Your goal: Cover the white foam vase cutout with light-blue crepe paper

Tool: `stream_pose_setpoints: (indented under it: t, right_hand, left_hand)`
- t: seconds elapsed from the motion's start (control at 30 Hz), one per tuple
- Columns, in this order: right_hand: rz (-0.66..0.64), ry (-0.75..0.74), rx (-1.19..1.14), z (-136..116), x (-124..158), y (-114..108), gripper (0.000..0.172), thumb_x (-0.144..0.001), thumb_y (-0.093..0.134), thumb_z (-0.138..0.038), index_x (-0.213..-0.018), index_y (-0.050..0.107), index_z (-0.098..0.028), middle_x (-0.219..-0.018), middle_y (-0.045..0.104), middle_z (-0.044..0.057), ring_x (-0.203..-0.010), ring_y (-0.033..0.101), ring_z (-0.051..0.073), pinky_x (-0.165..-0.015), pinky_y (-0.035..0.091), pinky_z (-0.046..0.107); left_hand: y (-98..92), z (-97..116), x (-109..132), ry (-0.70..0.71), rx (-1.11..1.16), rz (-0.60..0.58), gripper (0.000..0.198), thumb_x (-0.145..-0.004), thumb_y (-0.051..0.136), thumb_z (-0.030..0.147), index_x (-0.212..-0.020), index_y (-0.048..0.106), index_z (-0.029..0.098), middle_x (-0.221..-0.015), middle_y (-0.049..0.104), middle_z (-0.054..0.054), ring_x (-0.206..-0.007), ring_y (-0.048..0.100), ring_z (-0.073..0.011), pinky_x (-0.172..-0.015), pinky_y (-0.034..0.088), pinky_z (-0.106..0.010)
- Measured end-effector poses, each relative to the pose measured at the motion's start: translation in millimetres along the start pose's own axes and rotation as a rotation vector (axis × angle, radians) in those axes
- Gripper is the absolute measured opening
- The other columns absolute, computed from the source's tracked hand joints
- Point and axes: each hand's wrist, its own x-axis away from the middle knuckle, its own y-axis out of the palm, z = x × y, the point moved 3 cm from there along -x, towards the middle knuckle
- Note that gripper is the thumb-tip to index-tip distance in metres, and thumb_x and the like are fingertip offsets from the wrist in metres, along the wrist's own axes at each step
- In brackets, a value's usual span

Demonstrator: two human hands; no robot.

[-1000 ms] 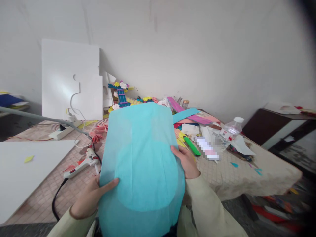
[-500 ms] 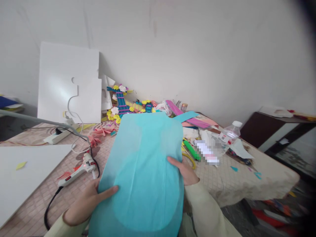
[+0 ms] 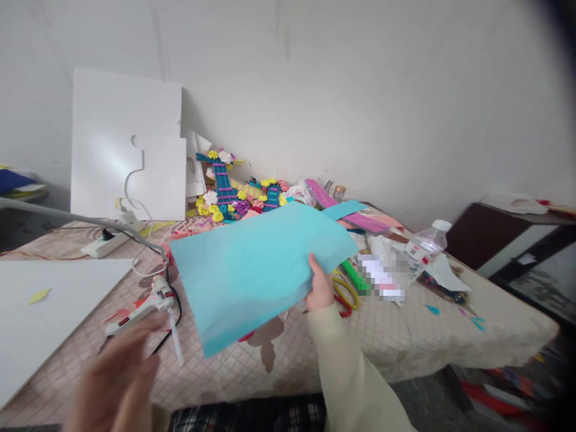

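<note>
My right hand point(image 3: 320, 288) grips the lower right edge of a turquoise paper sheet point(image 3: 252, 264), with the thumb on its upper face and the other fingers hidden beneath. The sheet is held tilted above the table, its broad end pointing left. My left hand point(image 3: 121, 372) is off the sheet at the lower left, blurred, with thumb and fingers apart and nothing visible in them. Nearest to it lies a white hot glue gun point(image 3: 144, 309) with a clear glue stick point(image 3: 175, 339) showing from its back.
A white board point(image 3: 45, 318) lies at left; another point(image 3: 108, 138) leans on the wall. Behind the sheet are paper-flower crafts point(image 3: 225, 192). Scissors point(image 3: 345, 294), a green tool point(image 3: 355, 276) and a plastic bottle point(image 3: 429, 240) lie or stand right. A power strip point(image 3: 103, 245) trails cords.
The turquoise sheet has turned from upright to sideways and risen, uncovering the front of the table. My left hand has let go and moved down-left; my right hand still grips it.
</note>
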Motion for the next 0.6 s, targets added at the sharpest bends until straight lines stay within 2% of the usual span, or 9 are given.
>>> stream_pose_setpoints:
  t: [0.07, 0.13, 0.17, 0.23, 0.33, 0.4, 0.47, 0.57, 0.6]
  right_hand:
    - [-0.022, 0.023, 0.002, 17, 0, 13, 0.058, -0.066, 0.058, -0.037, -0.12, 0.044, -0.018, -0.127, 0.049, 0.006, -0.106, 0.053, 0.018, -0.079, 0.05, 0.027]
    - [-0.071, 0.063, 0.028, 35, -1, 21, 0.05, -0.068, 0.054, -0.034, -0.115, 0.048, -0.019, -0.122, 0.054, 0.006, -0.105, 0.054, 0.018, -0.078, 0.051, 0.028]
    - [-0.106, 0.089, 0.048, 43, -1, 22, 0.045, -0.068, 0.053, -0.032, -0.111, 0.052, -0.02, -0.118, 0.057, 0.005, -0.103, 0.056, 0.019, -0.078, 0.051, 0.029]
    - [-0.189, 0.136, 0.1, 55, -1, 20, 0.035, -0.065, 0.054, -0.028, -0.099, 0.058, -0.022, -0.106, 0.064, 0.004, -0.098, 0.058, 0.02, -0.078, 0.051, 0.032]
    - [-0.316, 0.162, 0.202, 61, 6, 6, 0.017, -0.062, 0.057, -0.026, -0.077, 0.063, -0.023, -0.089, 0.069, 0.003, -0.093, 0.061, 0.022, -0.079, 0.05, 0.036]
    - [-0.381, 0.144, 0.294, 57, 13, -7, 0.007, -0.062, 0.059, -0.028, -0.066, 0.062, -0.024, -0.082, 0.07, 0.004, -0.09, 0.062, 0.023, -0.078, 0.05, 0.037]
    - [-0.413, 0.098, 0.414, 47, 18, -24, 0.01, -0.063, 0.06, -0.034, -0.065, 0.063, -0.024, -0.079, 0.07, 0.004, -0.083, 0.064, 0.024, -0.073, 0.05, 0.037]
    - [-0.379, -0.04, 0.651, 21, 13, -57, 0.021, -0.065, 0.059, -0.041, -0.073, 0.067, -0.023, -0.074, 0.069, 0.005, -0.065, 0.063, 0.023, -0.065, 0.049, 0.04]
    - [-0.342, -0.105, 0.741, 10, 7, -69, 0.021, -0.065, 0.06, -0.041, -0.072, 0.067, -0.022, -0.072, 0.067, 0.006, -0.063, 0.062, 0.024, -0.067, 0.048, 0.041]
  left_hand:
    - [18.0, -17, 28, -0.245, 0.061, -0.263, 0.018, -0.072, 0.059, 0.032, -0.089, 0.06, 0.024, -0.101, 0.061, -0.003, -0.105, 0.052, -0.0259, -0.096, 0.037, -0.04]
    - [42.8, -37, 52, -0.578, 0.183, -0.571, 0.027, -0.07, 0.063, 0.031, -0.095, 0.061, 0.02, -0.107, 0.06, -0.008, -0.107, 0.051, -0.0285, -0.092, 0.041, -0.04]
    - [53.2, -47, 59, -0.724, 0.261, -0.609, 0.031, -0.068, 0.064, 0.03, -0.096, 0.061, 0.019, -0.108, 0.06, -0.01, -0.108, 0.05, -0.0292, -0.091, 0.042, -0.04]
    - [72.7, -65, 66, -1.012, 0.444, -0.614, 0.032, -0.067, 0.065, 0.025, -0.098, 0.06, 0.016, -0.11, 0.059, -0.012, -0.108, 0.051, -0.0289, -0.093, 0.04, -0.04]
    - [96.5, -82, 60, -1.217, 0.675, -0.512, 0.028, -0.07, 0.057, 0.015, -0.098, 0.059, 0.012, -0.117, 0.055, -0.015, -0.113, 0.048, -0.0254, -0.1, 0.033, -0.036]
    - [110.0, -86, 55, -1.284, 0.747, -0.472, 0.026, -0.073, 0.051, 0.011, -0.098, 0.058, 0.01, -0.121, 0.051, -0.017, -0.117, 0.044, -0.0238, -0.103, 0.03, -0.035]
    - [122.0, -88, 52, -1.325, 0.777, -0.466, 0.024, -0.075, 0.048, 0.01, -0.098, 0.056, 0.01, -0.124, 0.048, -0.018, -0.12, 0.041, -0.0239, -0.103, 0.03, -0.036]
    - [135.3, -91, 48, -1.331, 0.806, -0.43, 0.017, -0.076, 0.048, 0.012, -0.093, 0.054, 0.012, -0.126, 0.045, -0.017, -0.12, 0.04, -0.025, -0.102, 0.033, -0.037]
    - [138.2, -93, 47, -1.337, 0.8, -0.41, 0.014, -0.077, 0.048, 0.012, -0.09, 0.053, 0.013, -0.126, 0.045, -0.017, -0.119, 0.041, -0.0254, -0.101, 0.034, -0.037]
